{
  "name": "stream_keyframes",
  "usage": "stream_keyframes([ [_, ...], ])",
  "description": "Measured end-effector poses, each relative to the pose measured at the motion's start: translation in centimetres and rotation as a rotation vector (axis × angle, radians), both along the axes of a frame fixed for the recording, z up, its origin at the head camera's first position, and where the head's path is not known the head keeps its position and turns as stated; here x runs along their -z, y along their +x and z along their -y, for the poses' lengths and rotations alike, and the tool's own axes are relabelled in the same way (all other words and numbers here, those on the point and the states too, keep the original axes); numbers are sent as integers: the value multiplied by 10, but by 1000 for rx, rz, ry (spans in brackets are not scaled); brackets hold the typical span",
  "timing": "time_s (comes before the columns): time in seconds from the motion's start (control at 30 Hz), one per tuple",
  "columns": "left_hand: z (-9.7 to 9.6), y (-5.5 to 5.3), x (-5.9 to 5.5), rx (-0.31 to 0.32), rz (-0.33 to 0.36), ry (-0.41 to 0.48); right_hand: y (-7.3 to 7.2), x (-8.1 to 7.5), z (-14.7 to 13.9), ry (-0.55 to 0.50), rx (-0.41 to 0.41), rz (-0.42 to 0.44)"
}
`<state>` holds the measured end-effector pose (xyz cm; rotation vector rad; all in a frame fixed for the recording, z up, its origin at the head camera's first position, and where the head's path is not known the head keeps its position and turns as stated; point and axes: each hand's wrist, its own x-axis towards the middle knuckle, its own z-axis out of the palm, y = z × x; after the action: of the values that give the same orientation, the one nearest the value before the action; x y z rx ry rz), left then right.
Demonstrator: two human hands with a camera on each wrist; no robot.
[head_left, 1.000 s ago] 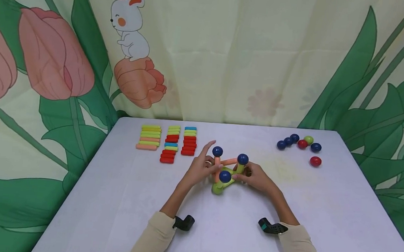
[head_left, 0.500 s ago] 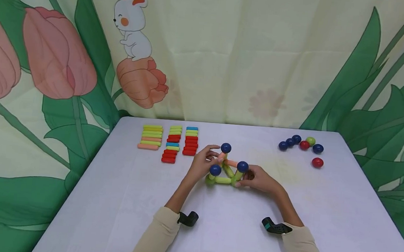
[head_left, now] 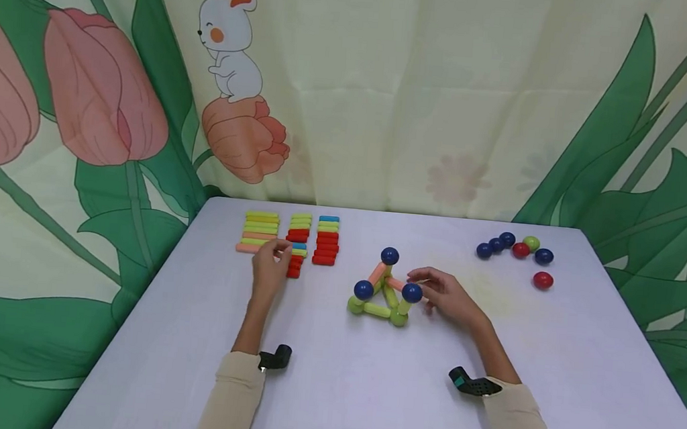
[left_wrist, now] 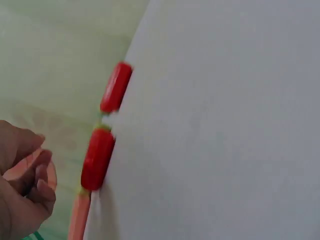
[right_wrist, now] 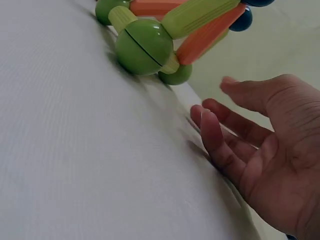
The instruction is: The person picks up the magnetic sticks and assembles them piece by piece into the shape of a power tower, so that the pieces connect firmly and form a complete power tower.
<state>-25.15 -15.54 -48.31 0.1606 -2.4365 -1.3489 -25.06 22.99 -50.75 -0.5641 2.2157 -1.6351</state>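
A frame of sticks and balls [head_left: 377,310] stands mid-table, with green balls at its base, three blue balls on top, and lime and orange sticks between. My right hand [head_left: 452,298] is just right of it, fingers relaxed and apart from it in the right wrist view, where a green ball [right_wrist: 144,47] shows close by. Over the stick rows at the left hovers my left hand [head_left: 269,270], fingers bent and no stick visible in them. It covers part of the middle row; red sticks [left_wrist: 98,160] lie beside it in the left wrist view.
Yellow, lime and orange sticks [head_left: 260,227] form the leftmost row at the back left. Another row of mostly red sticks [head_left: 325,245] lies right of the hand. Loose blue, red and green balls [head_left: 520,251] sit at the back right. A printed curtain [head_left: 389,97] hangs behind the table.
Both hands have let go of the frame, which was turned and set down on its green balls. My left hand has moved left to the sticks; the right has drawn slightly away.
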Motion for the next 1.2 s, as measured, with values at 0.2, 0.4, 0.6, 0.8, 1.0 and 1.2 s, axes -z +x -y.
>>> stream_keyframes([
  [0.2,55,-5,3,-175,224,-212,-13,2,14,-63,-12,-96],
  [0.4,75,-7,7,-100,357,-291,-19,1,23,-134,-99,-65],
  [0.6,80,-9,5,-55,379,-335,-24,0,27,-166,-155,6],
  [0.8,80,-10,5,-58,404,-360,-27,-1,29,-206,-151,76],
  [1.0,81,-8,3,-69,427,-397,-30,0,28,-176,-226,71],
  [1.2,85,-1,2,-32,409,-424,-31,-1,29,-24,-269,-17],
])
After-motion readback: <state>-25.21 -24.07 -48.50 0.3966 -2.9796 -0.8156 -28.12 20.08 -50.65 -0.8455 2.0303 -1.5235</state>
